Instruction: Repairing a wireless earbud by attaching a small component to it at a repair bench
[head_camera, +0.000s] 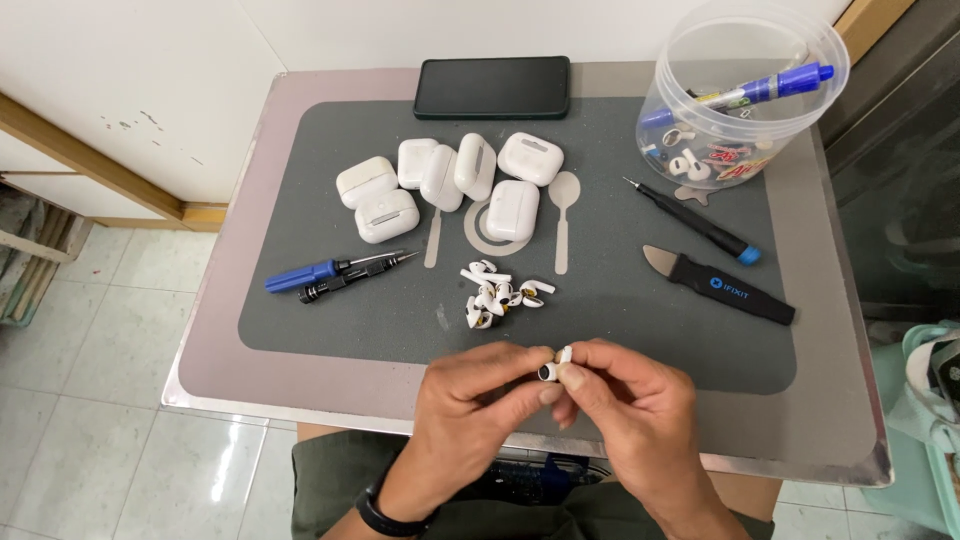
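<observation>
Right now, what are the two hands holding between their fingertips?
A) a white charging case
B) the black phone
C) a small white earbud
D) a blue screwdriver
C: both the left hand and right hand pinch a small white earbud above the tray's near edge.

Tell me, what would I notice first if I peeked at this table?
Probably the two hands, left hand and right hand, pinching one small white earbud at the near edge. Behind them sits a little heap of earbuds, then a cluster of white charging cases mid-mat.
</observation>
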